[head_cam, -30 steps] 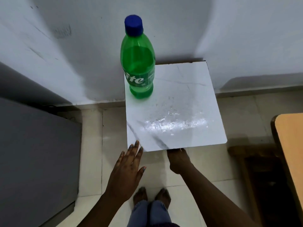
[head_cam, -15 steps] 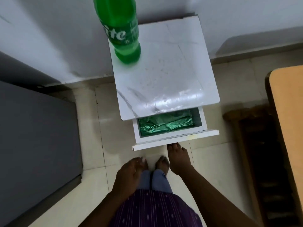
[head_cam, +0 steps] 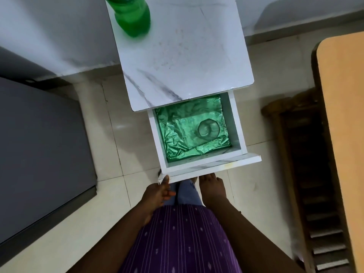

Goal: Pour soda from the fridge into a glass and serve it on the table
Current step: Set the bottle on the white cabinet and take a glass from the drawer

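A green soda bottle [head_cam: 132, 18] stands at the far left corner of a white marble-look side table [head_cam: 187, 56]; its cap is out of frame. The table's drawer [head_cam: 235, 123] is pulled out and lined with green foil. A clear glass [head_cam: 208, 129] stands upright in it, right of the middle. My right hand [head_cam: 212, 191] is at the drawer front [head_cam: 216, 164], its fingertips hidden under the front's lower edge. My left hand [head_cam: 157, 194] holds nothing; its fingers are loosely curled and its thumb touches the front's left corner.
A grey fridge [head_cam: 39, 154] fills the left side, its door closed. A light wooden table [head_cam: 346, 134] runs down the right edge, with a dark wooden chair [head_cam: 307, 174] beside it. A white wall is behind the side table. The floor is pale tile.
The drawer has slid out further toward me, uncovering the glass inside. My right hand drew back with the drawer front. My left hand rose to the front's left corner.
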